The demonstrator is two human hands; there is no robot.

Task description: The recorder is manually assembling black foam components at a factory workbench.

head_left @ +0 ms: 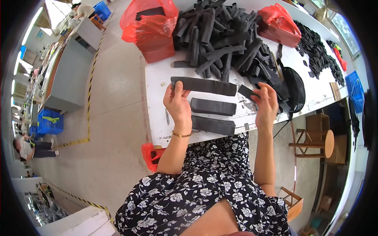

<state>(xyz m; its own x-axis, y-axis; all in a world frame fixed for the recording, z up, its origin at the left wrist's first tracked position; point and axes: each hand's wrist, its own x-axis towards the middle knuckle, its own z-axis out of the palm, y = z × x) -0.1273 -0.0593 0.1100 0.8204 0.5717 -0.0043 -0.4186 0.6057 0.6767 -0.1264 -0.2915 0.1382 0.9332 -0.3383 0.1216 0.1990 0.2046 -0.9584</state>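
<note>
My left hand (178, 103) pinches the left end of a flat black fabric strip (210, 86), thumb on top, holding it level over the white table (159, 118). Just below that strip, two neat stacks lie side by side: folded black strips (213, 107) and a thicker pile of black strips (214, 125). To the right, my right hand (267, 102) has its fingers bent around a small dark piece of fabric (247, 93), which sticks out to the left of the fingertips. It is apart from the strip in my left hand.
A big heap of loose black strips (216, 35) covers the table's far side, between two red plastic bags (155, 35). Small black pieces (317, 51) pile up at far right, beyond a black mesh bag (294, 90). A wooden stool (328, 144) stands right; a person (29, 148) is far left.
</note>
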